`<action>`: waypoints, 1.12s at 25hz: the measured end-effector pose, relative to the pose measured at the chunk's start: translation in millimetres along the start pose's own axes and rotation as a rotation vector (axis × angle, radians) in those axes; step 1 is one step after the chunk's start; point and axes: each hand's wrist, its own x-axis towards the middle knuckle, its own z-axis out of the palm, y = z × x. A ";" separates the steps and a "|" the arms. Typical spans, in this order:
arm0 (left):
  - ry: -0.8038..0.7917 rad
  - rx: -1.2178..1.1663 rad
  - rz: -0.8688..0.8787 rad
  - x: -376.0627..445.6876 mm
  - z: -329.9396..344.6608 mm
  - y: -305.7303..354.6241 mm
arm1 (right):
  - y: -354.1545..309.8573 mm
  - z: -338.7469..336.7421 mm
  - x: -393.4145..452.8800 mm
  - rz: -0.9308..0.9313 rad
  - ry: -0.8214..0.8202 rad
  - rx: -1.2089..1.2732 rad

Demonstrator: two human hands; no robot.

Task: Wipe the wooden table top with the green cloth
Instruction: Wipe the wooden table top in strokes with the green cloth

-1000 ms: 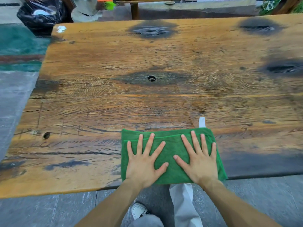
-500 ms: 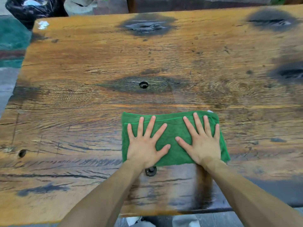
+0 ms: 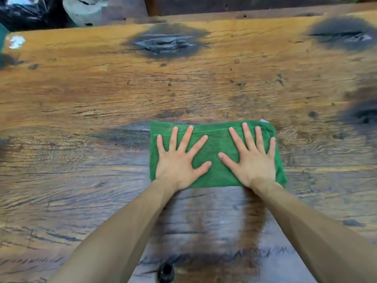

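A folded green cloth (image 3: 214, 144) lies flat on the wooden table top (image 3: 102, 88), about mid-depth and slightly right of centre. My left hand (image 3: 177, 162) presses palm-down on its left half with the fingers spread. My right hand (image 3: 253, 162) presses the same way on its right half. Neither hand grips the fabric. A small white label (image 3: 264, 120) peeks out at the cloth's far right corner. A darker damp streak (image 3: 204, 217) runs on the wood from the cloth back toward me, between my forearms.
A dark hole (image 3: 165, 272) sits in the wood near the bottom of the view. Black charred knots (image 3: 165, 42) (image 3: 342, 35) mark the far side. A white speck (image 3: 15, 41) lies at the far left corner. A black plastic bag (image 3: 30, 13) stands beyond the table.
Both hands have pushed the cloth away from me, from the near edge to the table's middle. It now covers the area of the central hole, and a damp streak trails behind.
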 end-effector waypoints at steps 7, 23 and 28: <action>0.053 0.024 -0.007 108.9 -22.7 -3.6 | 19.7 -20.2 109.7 -0.006 0.027 -0.007; 0.105 0.015 -0.046 350.5 -85.9 -16.9 | 58.5 -72.1 355.7 -0.050 0.058 0.010; 0.118 0.016 -0.059 396.7 -98.4 -19.5 | 65.5 -83.0 399.9 -0.055 0.061 0.005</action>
